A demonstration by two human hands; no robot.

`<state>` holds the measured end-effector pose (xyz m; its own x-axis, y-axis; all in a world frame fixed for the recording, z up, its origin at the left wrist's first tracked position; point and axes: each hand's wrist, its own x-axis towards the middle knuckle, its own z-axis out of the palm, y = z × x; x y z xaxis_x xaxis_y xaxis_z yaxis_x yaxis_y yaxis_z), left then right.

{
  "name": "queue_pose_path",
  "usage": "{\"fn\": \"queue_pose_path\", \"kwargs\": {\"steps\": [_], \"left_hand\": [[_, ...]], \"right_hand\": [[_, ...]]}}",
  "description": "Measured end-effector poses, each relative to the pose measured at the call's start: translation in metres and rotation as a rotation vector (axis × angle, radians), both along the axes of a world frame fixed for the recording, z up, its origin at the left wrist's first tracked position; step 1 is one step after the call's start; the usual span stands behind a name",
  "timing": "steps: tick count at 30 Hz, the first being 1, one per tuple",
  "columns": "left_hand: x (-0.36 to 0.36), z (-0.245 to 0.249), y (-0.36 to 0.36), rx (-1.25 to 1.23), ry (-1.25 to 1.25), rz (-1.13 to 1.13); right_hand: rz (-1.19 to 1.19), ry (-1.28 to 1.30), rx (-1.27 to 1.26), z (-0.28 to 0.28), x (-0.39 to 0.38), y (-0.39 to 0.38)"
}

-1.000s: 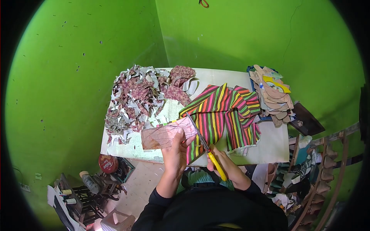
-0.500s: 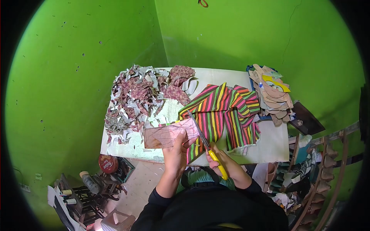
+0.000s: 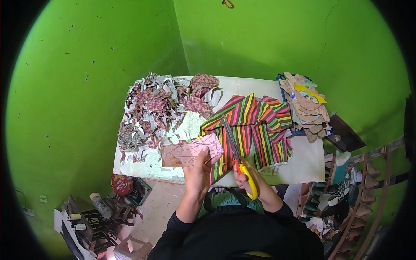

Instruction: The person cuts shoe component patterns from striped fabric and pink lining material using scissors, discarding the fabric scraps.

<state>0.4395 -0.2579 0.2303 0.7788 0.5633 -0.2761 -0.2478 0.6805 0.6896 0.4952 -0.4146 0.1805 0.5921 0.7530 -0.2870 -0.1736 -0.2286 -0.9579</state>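
Observation:
My left hand point(image 3: 200, 170) grips a pinkish-brown rectangular piece point(image 3: 184, 154) marked with dark lines, thumb on top and fingers beneath. Its material I cannot make out for sure. In my right hand point(image 3: 244, 178) is a pair of scissors point(image 3: 247, 180) with yellow and orange handles; the long dark blades point up and away from me, just right of the piece and apart from it. Beneath the blades lies a striped cloth point(image 3: 242, 130) in yellow, pink, green, orange and black, rumpled on the white table point(image 3: 303, 167).
Patterned maroon and white scraps point(image 3: 151, 102) heap on the table's left side. A stack of cardboard-like cutouts point(image 3: 305, 106) stands at the right back, beside a dark flat panel point(image 3: 346, 133). On the floor at left is a red round tin point(image 3: 121, 184). A rack point(image 3: 364, 190) stands at right.
The scissors have shifted slightly right and turned, their blades moving away from the piece's right edge. My left hand and the piece have barely moved.

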Motion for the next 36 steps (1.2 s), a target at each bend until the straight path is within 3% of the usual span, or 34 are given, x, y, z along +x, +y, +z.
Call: {"fn": "queue_pose_path", "kwargs": {"steps": [3,5,12,16,18,19,22,26,29,36], "left_hand": [[0.002,0.002,0.002,-0.05,-0.03,0.016],[-0.001,-0.001,0.006,-0.105,-0.06,-0.005],[-0.003,-0.003,0.01,-0.096,-0.07,-0.022],[-0.004,-0.003,0.003,0.061,-0.031,-0.049],[-0.005,0.003,-0.002,0.134,0.019,-0.144],[-0.006,-0.01,-0.002,0.131,0.049,-0.194],[-0.007,-0.011,-0.005,0.208,0.034,-0.316],[-0.01,-0.023,0.0,0.343,0.058,-0.353],[-0.012,-0.017,0.005,0.408,0.07,-0.382],[-0.011,-0.036,0.014,0.296,0.098,-0.175]], "right_hand": [[-0.036,0.013,0.101,-0.001,-0.003,0.006],[-0.205,0.024,0.302,-0.006,-0.007,0.011],[-0.348,0.222,0.29,0.02,-0.001,0.017],[-0.337,0.115,0.31,0.029,0.011,0.021],[-0.375,-0.174,0.423,0.034,0.017,0.029],[-0.339,-0.349,0.342,0.044,0.021,0.028],[-0.299,-0.202,0.428,0.044,0.027,0.034],[-0.277,-0.289,0.275,0.028,0.03,0.034],[-0.293,-0.21,0.365,0.022,0.025,0.038],[-0.316,-0.24,0.299,0.007,0.023,0.037]]}}
